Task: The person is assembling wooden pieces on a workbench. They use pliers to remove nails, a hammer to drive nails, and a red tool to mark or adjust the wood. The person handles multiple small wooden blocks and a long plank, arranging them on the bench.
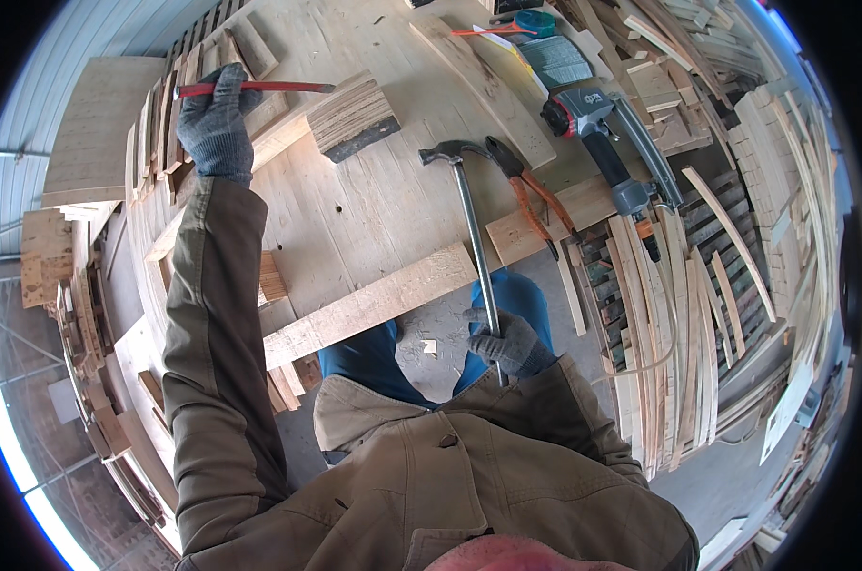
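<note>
My left hand [216,119], in a grey knit glove, is wrapped round a long thin red bar [288,87] with a grey tip; its exact kind I cannot make out. It is held level over the far left of the wooden bench [307,228], the tip reaching above a thick layered wood block [353,116]. My right hand [512,344], also gloved, grips the lower metal handle of a claw hammer [469,205] by my knee. The hammer's head points away from me, beside orange-handled pliers [526,186] lying on the bench.
A nail gun [607,143] lies at the right with a hose fitting. Behind it are a grey slab-like bundle [556,62] and a green tape measure [534,24]. Wood strips [678,333] are stacked at right, boards [155,124] at left. A plank [374,303] edges the bench near me.
</note>
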### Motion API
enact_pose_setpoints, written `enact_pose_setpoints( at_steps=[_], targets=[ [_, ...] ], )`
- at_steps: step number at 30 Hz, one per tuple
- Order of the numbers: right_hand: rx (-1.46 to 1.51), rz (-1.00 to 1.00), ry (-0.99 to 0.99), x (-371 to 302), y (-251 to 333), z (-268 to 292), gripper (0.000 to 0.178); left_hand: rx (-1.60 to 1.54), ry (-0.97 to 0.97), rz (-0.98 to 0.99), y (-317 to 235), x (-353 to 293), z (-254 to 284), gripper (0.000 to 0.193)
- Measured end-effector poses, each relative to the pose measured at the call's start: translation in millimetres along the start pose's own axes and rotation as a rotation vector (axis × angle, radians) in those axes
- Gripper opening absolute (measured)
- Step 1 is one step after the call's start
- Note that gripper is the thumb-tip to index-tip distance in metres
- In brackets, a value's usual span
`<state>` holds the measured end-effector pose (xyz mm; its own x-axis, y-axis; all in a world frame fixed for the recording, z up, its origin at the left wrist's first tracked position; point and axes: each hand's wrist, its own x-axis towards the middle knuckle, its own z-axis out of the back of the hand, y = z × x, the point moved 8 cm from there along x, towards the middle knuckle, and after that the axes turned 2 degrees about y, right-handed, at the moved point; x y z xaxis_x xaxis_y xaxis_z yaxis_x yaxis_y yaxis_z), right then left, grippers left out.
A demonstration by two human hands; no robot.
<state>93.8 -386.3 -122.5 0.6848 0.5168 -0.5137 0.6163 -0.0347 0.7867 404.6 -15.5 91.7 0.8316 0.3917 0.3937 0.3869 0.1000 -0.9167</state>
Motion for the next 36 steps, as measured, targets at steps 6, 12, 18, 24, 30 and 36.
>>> enact_pose_setpoints(
  at_steps=[6,12,18,24,30,36],
  targets=[
    [0.004,-0.049,-0.019,-1.1,-0.5,0.5,0.043,-0.057,0.015,-0.015,0.4,-2.5,-2.2,0.016],
    [0.027,-0.030,-0.020,-0.4,-2.5,0.4,0.042,-0.064,0.006,-0.014,0.3,-1.8,-2.7,0.015],
    [0.008,-0.020,-0.012,0.5,-2.4,1.0,0.044,-0.067,0.001,-0.009,2.8,-0.8,-2.5,0.015],
    [-0.013,-0.001,-0.005,0.7,-2.9,1.7,0.045,-0.033,0.007,-0.009,3.3,-1.8,-0.7,0.015],
    [-0.034,-0.003,-0.008,1.7,-4.0,2.0,0.046,-0.004,-0.015,0.015,7.3,-0.1,5.4,0.014],
    [-0.113,-0.019,-0.022,1.4,-2.0,3.3,0.047,-0.135,-0.118,0.086,25.4,3.0,26.0,0.013]
  ],
)
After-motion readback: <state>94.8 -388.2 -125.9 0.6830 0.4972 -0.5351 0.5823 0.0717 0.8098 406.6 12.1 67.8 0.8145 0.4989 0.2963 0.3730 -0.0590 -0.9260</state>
